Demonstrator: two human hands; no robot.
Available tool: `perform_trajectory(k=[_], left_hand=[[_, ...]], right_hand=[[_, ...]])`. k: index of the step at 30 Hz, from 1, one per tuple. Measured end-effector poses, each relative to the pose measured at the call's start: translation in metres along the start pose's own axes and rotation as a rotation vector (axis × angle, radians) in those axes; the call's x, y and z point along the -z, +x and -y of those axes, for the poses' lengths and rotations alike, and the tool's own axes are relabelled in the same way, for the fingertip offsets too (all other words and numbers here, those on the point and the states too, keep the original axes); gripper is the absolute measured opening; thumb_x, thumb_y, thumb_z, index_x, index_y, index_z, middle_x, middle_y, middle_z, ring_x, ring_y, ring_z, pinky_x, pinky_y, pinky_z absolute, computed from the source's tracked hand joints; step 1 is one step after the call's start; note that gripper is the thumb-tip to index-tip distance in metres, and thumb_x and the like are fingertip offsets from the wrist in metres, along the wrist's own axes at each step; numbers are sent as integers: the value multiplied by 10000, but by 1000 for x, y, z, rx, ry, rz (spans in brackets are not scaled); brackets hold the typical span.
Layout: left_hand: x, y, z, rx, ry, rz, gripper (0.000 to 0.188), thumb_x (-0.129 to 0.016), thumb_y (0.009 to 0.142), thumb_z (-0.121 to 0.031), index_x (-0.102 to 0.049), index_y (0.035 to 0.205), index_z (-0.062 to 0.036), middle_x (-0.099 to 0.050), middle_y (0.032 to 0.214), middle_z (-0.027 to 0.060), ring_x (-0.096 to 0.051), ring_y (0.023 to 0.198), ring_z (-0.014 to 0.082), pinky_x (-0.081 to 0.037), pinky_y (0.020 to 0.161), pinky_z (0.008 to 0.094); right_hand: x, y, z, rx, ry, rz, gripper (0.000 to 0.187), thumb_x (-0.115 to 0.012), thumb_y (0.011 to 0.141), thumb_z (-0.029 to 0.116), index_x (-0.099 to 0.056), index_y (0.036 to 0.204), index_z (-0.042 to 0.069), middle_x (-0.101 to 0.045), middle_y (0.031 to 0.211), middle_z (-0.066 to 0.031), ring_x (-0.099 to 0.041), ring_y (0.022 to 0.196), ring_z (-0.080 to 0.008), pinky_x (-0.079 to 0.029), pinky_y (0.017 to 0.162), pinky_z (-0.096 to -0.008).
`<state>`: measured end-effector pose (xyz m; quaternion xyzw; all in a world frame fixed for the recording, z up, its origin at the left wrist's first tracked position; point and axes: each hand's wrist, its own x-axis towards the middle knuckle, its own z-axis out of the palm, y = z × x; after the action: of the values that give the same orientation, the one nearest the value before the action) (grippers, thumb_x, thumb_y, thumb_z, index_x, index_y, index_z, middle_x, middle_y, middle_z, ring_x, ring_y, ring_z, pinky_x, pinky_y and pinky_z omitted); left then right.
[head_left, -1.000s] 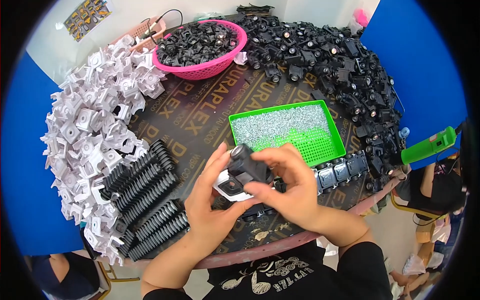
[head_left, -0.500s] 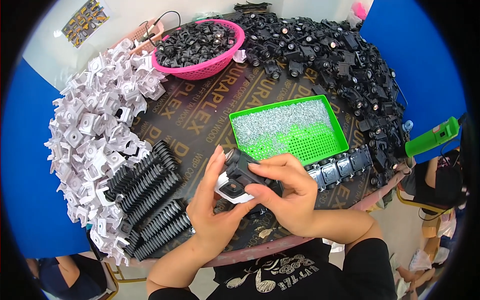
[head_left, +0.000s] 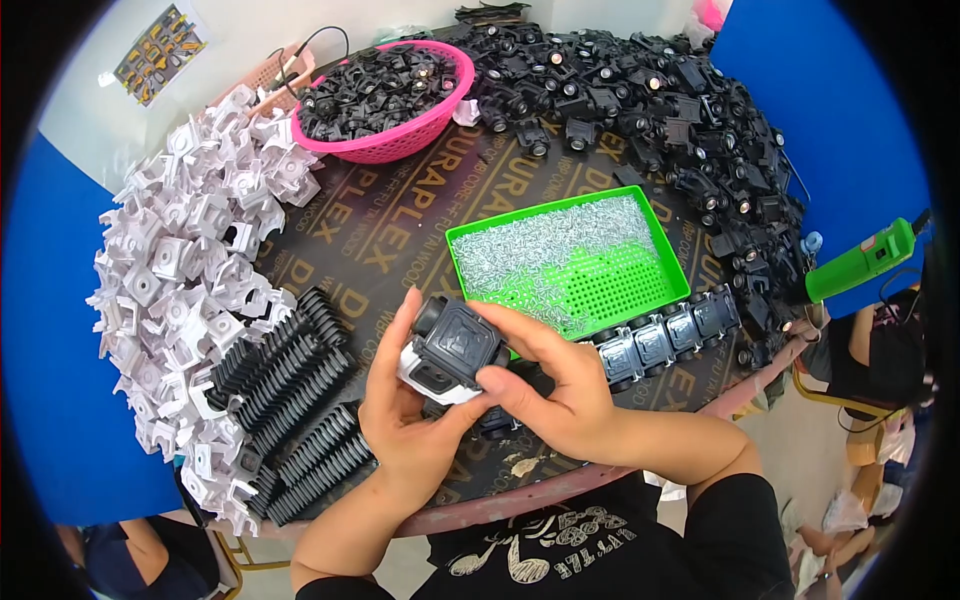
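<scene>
Between both hands, above the near part of the table, is a boxy black-and-white plastic housing (head_left: 460, 345). Its black top has a raised square panel and a round knob-like end, and the white lower part shows an oval opening. My left hand (head_left: 405, 415) cups it from the left and below, fingers closed around it. My right hand (head_left: 550, 375) grips its right side, thumb on the near corner. Just beyond is a green perforated tray (head_left: 615, 285) with many small silver screw-like pieces (head_left: 560, 235). A row of similar dark and silvery housings (head_left: 655, 345) lies right of my right hand.
White plastic brackets (head_left: 160, 260) are heaped along the left. Stacks of thin black parts (head_left: 290, 390) lie nearer. A pink basket (head_left: 400, 145) of black parts and a large pile of black housings (head_left: 680, 130) line the back. A green power screwdriver (head_left: 860, 262) hangs at right.
Both hands have shifted slightly left with the housing. It has been turned so its square top panel faces up more, and the right fingers have slid off that panel toward its side.
</scene>
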<state>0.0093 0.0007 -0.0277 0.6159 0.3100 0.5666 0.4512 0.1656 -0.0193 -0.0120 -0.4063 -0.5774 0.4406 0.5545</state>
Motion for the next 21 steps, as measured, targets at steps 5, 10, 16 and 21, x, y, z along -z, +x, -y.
perform_trajectory(k=[5, 10, 16, 21], left_hand=[[3, -4, -2, 26, 147, 64, 793, -771, 735, 82, -371, 1418, 59, -337, 1490, 296, -537, 1238, 294, -500, 989, 363], [6, -3, 2, -95, 219, 64, 757, -785, 744, 39, -402, 1397, 60, -333, 1482, 322, -548, 1225, 297, -513, 961, 361], [6, 0, 2, -179, 335, 33, 775, -837, 717, -40, -443, 1378, 53, -389, 1450, 321, -586, 1191, 292, -517, 937, 334], [9, 4, 5, -236, 538, 62, 816, -884, 668, -112, -479, 1357, 53, -465, 1404, 301, -611, 1166, 295, -520, 922, 324]], right_hand=[[12, 7, -6, 284, -428, 25, 652, -827, 752, 216, -548, 1285, -36, -639, 1185, -199, -629, 1058, -334, -496, 893, -372], [12, 7, -5, 208, -296, 85, 621, -791, 791, 201, -536, 1289, -70, -632, 1195, -206, -622, 1085, -316, -475, 929, -374], [12, 6, -3, 120, -261, 146, 697, -770, 818, 297, -487, 1351, -51, -625, 1197, -212, -614, 1079, -341, -466, 931, -400], [9, 7, 5, -47, -249, 179, 703, -770, 823, 196, -452, 1399, -50, -557, 1342, -215, -585, 1192, -304, -454, 984, -376]])
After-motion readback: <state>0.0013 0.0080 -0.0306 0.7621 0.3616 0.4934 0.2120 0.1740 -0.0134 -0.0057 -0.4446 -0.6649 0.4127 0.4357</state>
